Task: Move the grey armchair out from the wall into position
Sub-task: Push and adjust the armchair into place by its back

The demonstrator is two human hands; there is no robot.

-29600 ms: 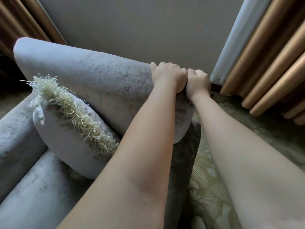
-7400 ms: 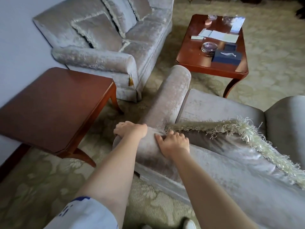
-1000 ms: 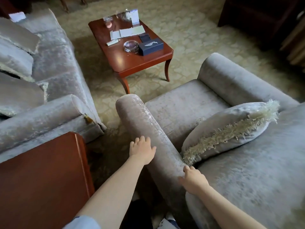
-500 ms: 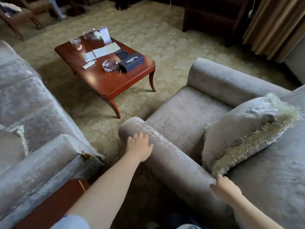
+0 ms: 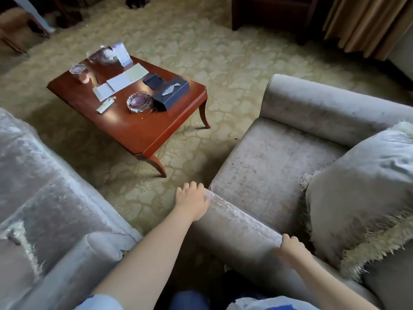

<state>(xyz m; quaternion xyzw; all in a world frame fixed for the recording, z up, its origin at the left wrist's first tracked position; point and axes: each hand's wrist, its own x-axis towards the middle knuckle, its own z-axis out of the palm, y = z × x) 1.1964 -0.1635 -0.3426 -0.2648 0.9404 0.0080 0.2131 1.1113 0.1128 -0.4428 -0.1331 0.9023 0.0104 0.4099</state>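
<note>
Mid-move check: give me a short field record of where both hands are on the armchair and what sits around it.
armchair: grey armchair, seat facing the coffee table
left hand: left hand laid on the front end of the near armrest
right hand: right hand on the rear of the same armrest, fingers over its top
cushion: fringed cushion on the seat against the backrest
coffee table: wooden coffee table ahead, apart from the chair
sofa: grey sofa on the left
floor: patterned carpet

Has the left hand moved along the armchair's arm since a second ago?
Yes. The left hand slid forward along the armrest to its front end, toward the coffee table; earlier it lay farther back.
</note>
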